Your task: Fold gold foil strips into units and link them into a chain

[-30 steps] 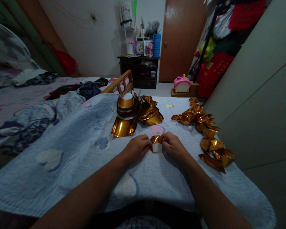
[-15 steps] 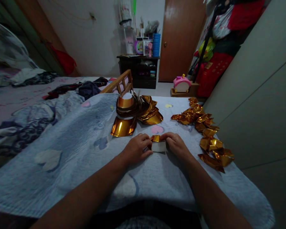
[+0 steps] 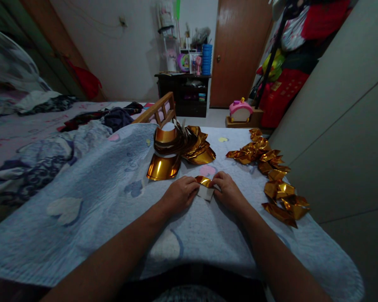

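A small gold foil sheet with a pale underside (image 3: 205, 192) is held between my two hands over the blue cloth (image 3: 189, 230). My left hand (image 3: 182, 193) pinches its left edge, and my right hand (image 3: 228, 191) grips its right side. The gold part lies folded at the far edge, the pale part nearer me. Beyond my left hand is a curved gold sheet (image 3: 164, 167), beside a stack of gold sheets (image 3: 199, 147). Folded gold pieces (image 3: 280, 191) form a curving row to the right of my right hand.
A bed with clothes (image 3: 116, 117) stands at the left, by a wooden rail (image 3: 159, 107). A pale cabinet (image 3: 343, 126) borders the right side. Further back are a dark shelf (image 3: 182, 96), a pink toy (image 3: 240, 111) and a red suitcase (image 3: 279, 98).
The held sheet has tilted, and its gold fold now looks wider and slanted. My right hand has moved slightly left and away from me. The stack and the row are unchanged.
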